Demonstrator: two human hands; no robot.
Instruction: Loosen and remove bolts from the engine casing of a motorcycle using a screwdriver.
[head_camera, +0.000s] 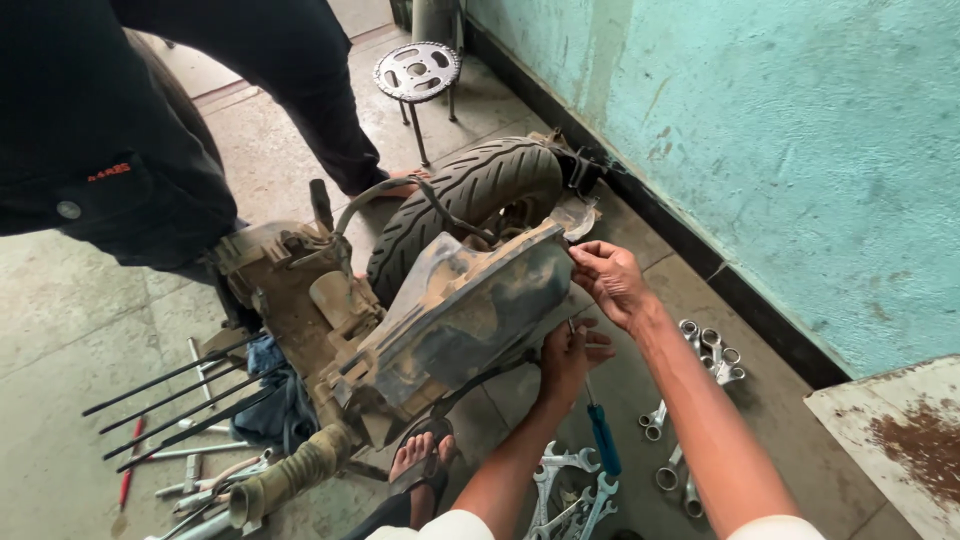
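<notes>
Right hand (610, 280) pinching dusty black cover (470, 310) edge, its long axis slanting toward tyre (470, 195); left hand (568, 358) gripping underneath.

Colours only: plastic cover (470, 305) at the right hand (612, 282) grip is dull black under tan dust. Tyre (470, 195) just behind it is black with a grooved tread. Screwdriver (603, 438) below the left hand (568, 362) has a blue handle. Wrenches (712, 350) right of the grip are bright silver. Wall (780, 150) is patchy turquoise; floor (60, 320) grey concrete. Engine casing (300, 290) left of the grip is brown with grime.
</notes>
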